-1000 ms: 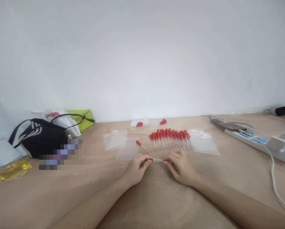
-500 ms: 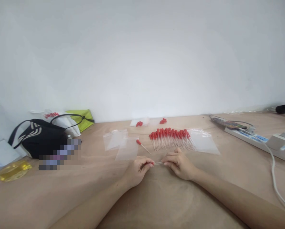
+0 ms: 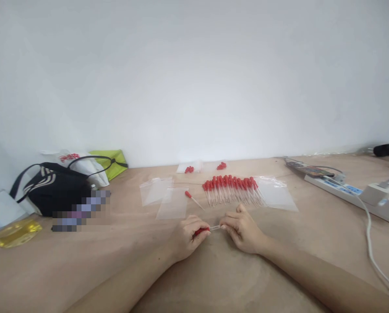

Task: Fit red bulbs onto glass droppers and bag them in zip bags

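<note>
A dropper [image 3: 214, 228] with a red rubber bulb and a thin clear tube spans the gap between my hands, just above the table. My left hand [image 3: 191, 234] pinches the red bulb between thumb and fingers. At the tube's other end, the fingers of my right hand [image 3: 241, 228] are closed on it, hiding the tip. Beyond my hands lies a row of several red-bulbed droppers [image 3: 230, 189], side by side with bulbs pointing away. One single dropper [image 3: 194, 200] rests apart, left of the row, partly by a clear zip bag [image 3: 171, 208].
Loose red bulbs [image 3: 189, 169] and more red bulbs [image 3: 222, 165] lie on bags near the wall. Another clear bag [image 3: 280, 198] is right of the row. A power strip [image 3: 331, 187] with phone [image 3: 308, 170] and cable stands right; a black bag [image 3: 60, 191] sits left.
Both hands have shifted slightly down toward me with the dropper. More of the red bulb now shows in my left hand, and the hands are a little closer together.
</note>
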{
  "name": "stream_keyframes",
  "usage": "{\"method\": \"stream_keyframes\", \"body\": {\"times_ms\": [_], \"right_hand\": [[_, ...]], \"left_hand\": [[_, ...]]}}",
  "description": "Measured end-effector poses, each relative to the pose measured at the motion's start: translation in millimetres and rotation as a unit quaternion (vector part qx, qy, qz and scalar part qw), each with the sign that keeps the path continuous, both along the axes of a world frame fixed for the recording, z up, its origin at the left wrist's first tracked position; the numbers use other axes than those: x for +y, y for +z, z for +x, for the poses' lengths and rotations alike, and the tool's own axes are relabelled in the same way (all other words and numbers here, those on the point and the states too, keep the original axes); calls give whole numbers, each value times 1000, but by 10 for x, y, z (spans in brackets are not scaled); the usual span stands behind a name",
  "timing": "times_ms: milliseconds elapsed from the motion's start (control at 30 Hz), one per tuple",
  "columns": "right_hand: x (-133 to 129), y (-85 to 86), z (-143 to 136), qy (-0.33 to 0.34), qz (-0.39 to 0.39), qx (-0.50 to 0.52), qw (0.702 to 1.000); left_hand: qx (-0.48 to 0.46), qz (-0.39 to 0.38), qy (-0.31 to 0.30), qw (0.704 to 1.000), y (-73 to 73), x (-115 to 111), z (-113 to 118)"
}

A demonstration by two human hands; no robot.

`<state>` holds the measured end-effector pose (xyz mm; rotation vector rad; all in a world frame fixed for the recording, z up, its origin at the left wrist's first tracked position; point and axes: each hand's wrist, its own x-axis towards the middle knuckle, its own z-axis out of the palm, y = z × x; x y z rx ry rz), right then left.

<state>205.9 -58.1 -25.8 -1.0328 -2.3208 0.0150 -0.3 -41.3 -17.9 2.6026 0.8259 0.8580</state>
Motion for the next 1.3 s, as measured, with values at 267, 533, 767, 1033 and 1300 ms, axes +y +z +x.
{"method": "stream_keyframes", "body": {"times_ms": [267, 533, 767, 1033, 1300], "right_hand": [[-54, -9, -67, -2, -26, 17, 999], [-56, -12, -84, -8, -67, 24, 997], [-68, 21, -171, -52, -123, 106, 985], [-105, 31, -251, -97, -138, 169, 971], [36, -19, 69, -134, -82, 168, 973]], "left_hand": [[-1, 19, -25, 1000, -31, -8, 7], [-4, 20, -28, 999, -45, 14, 0], [-146, -107, 68, 981, -28, 21, 54], [-438, -483, 169, 739, 50, -87, 394], [-185, -423, 347, 817, 435, 695, 111]]}}
